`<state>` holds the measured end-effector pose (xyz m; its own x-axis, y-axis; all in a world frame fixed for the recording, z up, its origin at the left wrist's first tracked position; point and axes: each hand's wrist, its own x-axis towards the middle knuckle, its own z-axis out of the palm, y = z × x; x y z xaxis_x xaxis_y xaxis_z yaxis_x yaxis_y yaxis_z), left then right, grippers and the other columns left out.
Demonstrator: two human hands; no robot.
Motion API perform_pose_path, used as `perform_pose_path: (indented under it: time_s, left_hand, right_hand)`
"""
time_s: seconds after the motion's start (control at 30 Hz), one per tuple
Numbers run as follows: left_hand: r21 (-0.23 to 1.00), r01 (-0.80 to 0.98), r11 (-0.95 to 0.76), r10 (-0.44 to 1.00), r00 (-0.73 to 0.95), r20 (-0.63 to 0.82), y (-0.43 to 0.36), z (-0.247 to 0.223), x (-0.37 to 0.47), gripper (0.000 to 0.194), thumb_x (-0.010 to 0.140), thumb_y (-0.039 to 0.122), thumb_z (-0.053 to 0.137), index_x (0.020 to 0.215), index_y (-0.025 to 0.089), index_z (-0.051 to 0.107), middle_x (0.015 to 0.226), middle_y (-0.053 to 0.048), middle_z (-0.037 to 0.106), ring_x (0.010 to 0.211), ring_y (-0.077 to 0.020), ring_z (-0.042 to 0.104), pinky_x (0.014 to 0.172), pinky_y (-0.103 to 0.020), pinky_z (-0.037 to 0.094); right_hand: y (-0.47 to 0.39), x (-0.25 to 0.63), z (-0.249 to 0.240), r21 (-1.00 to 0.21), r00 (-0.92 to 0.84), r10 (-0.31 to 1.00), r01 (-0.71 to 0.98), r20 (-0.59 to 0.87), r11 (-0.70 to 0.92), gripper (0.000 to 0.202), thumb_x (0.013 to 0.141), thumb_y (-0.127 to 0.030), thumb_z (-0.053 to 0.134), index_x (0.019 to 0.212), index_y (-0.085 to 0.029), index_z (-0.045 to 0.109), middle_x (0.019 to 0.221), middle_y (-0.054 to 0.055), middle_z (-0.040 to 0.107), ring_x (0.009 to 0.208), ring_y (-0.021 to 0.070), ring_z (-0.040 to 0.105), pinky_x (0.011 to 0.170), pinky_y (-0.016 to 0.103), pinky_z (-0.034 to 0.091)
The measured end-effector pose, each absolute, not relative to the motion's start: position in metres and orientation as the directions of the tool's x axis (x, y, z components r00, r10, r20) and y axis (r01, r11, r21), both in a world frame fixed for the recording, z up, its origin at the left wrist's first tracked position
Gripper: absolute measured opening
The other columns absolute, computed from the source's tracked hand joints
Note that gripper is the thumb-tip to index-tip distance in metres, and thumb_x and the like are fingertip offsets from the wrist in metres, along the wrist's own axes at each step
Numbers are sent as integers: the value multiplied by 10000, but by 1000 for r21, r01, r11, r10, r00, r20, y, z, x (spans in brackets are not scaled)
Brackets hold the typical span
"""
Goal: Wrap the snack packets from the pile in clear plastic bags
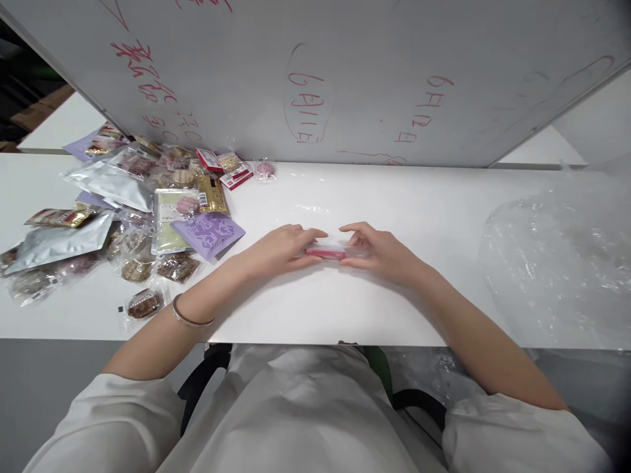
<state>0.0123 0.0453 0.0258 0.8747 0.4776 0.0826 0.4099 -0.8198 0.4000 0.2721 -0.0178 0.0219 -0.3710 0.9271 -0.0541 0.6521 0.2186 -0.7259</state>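
A slim pink-red item in clear plastic wrapping (325,253) lies lengthwise between my two hands, just over the white tabletop; its exact kind is not clear. My left hand (288,248) pinches its left end between thumb and fingers. On the other side, my right hand (377,249) has its thumb and curled fingers closed on the clear right end. A bracelet sits on my left wrist.
Left of my hands spreads a pile of packaged snacks, with a purple patterned packet (211,235), a silver pouch (111,184) and a wrapped brown piece (144,303). A whiteboard (365,79) stands behind the table (320,315). Clear plastic bags (557,256) lie right.
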Motion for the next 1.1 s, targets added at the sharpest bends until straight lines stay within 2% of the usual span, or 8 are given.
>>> perform_pose_path:
  time_s: [0.07, 0.17, 0.37, 0.47, 0.6, 0.73, 0.9, 1.1]
  left_hand:
    - [408, 446, -796, 513, 856, 66, 47, 24, 13, 456, 1017, 496, 422, 1301, 156, 534, 1023, -106, 694, 901, -217, 643, 774, -322, 494]
    - [242, 474, -846, 518, 840, 165, 47, 15, 15, 454, 1032, 474, 373, 1314, 163, 545, 1140, -149, 641, 992, -254, 610, 862, -386, 483]
    - [63, 446, -893, 449, 874, 186, 45, 3, 17, 659, 918, 548, 580, 1361, 65, 506, 1145, -201, 589, 981, -293, 581, 870, -417, 489]
    - [49, 466, -883, 468, 871, 146, 43, 8, 17, 542, 949, 431, 568, 1346, 64, 525, 1072, -182, 628, 969, -287, 596, 828, -385, 494]
    - [149, 545, -825, 562, 820, 108, 42, 18, 14, 621, 983, 494, 495, 1467, 118, 401, 977, -120, 690, 879, -248, 645, 746, -336, 496]
    - [212, 563, -799, 590, 802, 94, 46, 17, 12, 490, 1023, 515, 381, 1348, 187, 544, 1015, -99, 696, 857, -218, 647, 729, -322, 501]
    - [96, 539, -837, 543, 797, 264, 51, 7, 12, 375, 1023, 331, 424, 1319, 196, 608, 1228, -169, 590, 1128, -294, 535, 922, -445, 483]
    - [146, 470, -870, 491, 853, 179, 46, 14, 10, 582, 934, 454, 578, 1391, 97, 533, 1128, -184, 595, 1012, -283, 567, 831, -386, 513]
  right_hand:
    - [-15, 270, 22, -760, -317, 937, 642, -145, 100, 504, 883, -563, 615, 1292, -290, 501, 875, 9, 704, 741, 200, 636, 669, 331, 464]
    - [-9, 265, 18, -660, -240, 955, 748, -177, 66, 388, 943, -554, 515, 1167, -243, 575, 783, 23, 685, 670, 205, 598, 639, 343, 437]
    - [-6, 262, 5, -357, -376, 905, 832, 200, 425, 354, 922, -431, 576, 1150, -165, 627, 1145, 161, 633, 1031, 305, 589, 878, 457, 444]
    - [-10, 269, 7, -437, -501, 844, 727, 191, 530, 480, 852, -460, 677, 1239, -193, 582, 1138, 131, 650, 1001, 277, 620, 827, 408, 488]
    - [-12, 274, 12, -631, -335, 936, 706, 104, 322, 585, 851, -506, 677, 1343, -252, 489, 1005, 50, 727, 889, 235, 673, 770, 369, 503]
    - [-6, 270, 11, -631, -252, 965, 760, -66, 156, 366, 912, -555, 572, 1136, -273, 634, 734, -6, 684, 648, 190, 618, 641, 331, 465]
    - [-2, 266, 5, -357, -322, 895, 833, 308, 423, 338, 915, -421, 618, 1171, -204, 663, 1131, 128, 673, 1029, 279, 625, 890, 444, 473]
    - [-8, 270, 3, -355, -586, 773, 688, 244, 633, 439, 934, -392, 605, 1339, -223, 582, 1275, 92, 672, 1104, 270, 622, 875, 416, 517]
